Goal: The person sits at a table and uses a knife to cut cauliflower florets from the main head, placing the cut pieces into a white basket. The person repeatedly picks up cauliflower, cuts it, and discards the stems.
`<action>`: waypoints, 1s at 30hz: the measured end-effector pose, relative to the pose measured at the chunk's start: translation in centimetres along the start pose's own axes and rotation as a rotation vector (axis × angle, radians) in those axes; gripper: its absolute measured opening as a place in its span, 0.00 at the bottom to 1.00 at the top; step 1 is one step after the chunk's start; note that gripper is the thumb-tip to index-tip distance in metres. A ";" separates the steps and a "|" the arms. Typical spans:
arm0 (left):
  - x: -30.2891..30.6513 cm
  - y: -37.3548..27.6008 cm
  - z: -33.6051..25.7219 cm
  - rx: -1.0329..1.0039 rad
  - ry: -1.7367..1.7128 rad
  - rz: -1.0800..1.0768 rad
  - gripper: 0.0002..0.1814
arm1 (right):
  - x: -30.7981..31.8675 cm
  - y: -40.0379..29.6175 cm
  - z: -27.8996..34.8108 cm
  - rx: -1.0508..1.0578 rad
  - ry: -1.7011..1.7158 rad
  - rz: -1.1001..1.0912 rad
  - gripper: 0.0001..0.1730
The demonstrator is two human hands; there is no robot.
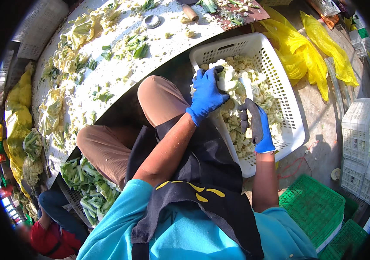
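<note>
My left hand (207, 92), in a blue knit glove with a dark coating, grips a cauliflower head (229, 79) over a white slatted plastic basket (290, 113). My right hand (255, 122), gloved alike, is closed on a knife whose pale blade (246, 86) points up beside the head; most of the handle is hidden in the fist. Below both hands, cut cauliflower florets (266, 91) fill much of the basket. The basket stands to the right of my knees.
A white work table (172, 39) bears leaf scraps, crumbs, a metal ring (151, 21) and a wooden handle (190, 13). Yellow mesh sacks (295, 52) lie beyond the basket. Green crates (313, 208) and white crates (359, 130) stand right. A co-worker in red (53, 239) sits lower left, near cut leaves (87, 182).
</note>
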State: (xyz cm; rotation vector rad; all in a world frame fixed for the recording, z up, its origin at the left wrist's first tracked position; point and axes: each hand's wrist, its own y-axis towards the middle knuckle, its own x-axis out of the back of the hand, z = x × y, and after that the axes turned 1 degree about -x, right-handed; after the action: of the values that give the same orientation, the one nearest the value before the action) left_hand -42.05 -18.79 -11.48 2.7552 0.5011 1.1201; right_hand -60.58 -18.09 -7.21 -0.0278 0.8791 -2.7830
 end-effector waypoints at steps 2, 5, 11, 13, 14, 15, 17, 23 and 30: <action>0.1 0.3 0.3 0.139 -0.059 0.023 0.45 | 0.5 -0.4 -0.2 0.163 0.026 -0.117 0.26; 0.7 0.8 0.4 0.191 -0.109 0.068 0.46 | -0.5 -1.2 -1.5 0.167 -0.143 -0.157 0.22; 0.9 0.9 1.5 0.218 -0.176 0.077 0.46 | -2.3 -0.8 -3.8 0.466 -0.380 -0.343 0.18; 0.6 0.8 1.6 0.229 -0.233 0.059 0.45 | -3.5 -1.3 -3.0 0.464 -0.582 -0.326 0.17; 0.3 0.7 2.2 0.224 -0.269 0.056 0.44 | -3.9 -0.2 -3.9 0.395 -0.791 -0.278 0.17; 0.1 0.9 2.5 0.216 -0.311 0.043 0.43 | -4.0 1.1 -5.0 0.330 -1.003 -0.227 0.16; 0.6 0.9 1.3 0.276 -0.280 0.058 0.42 | -2.7 4.1 -7.1 0.314 -0.728 -0.176 0.20; 1.4 1.4 1.7 0.243 -0.959 -0.021 0.37 | 0.6 0.8 -3.7 -0.071 0.296 -0.018 0.23; 1.2 2.3 0.4 0.227 -1.463 0.233 0.32 | -0.4 1.7 -2.5 0.484 0.063 -0.233 0.22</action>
State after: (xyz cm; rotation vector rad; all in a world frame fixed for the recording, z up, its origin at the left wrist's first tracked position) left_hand -40.37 -20.53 -10.43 2.9039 0.0662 -1.0698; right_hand -60.01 -17.97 -10.21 0.0401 0.2032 -3.1527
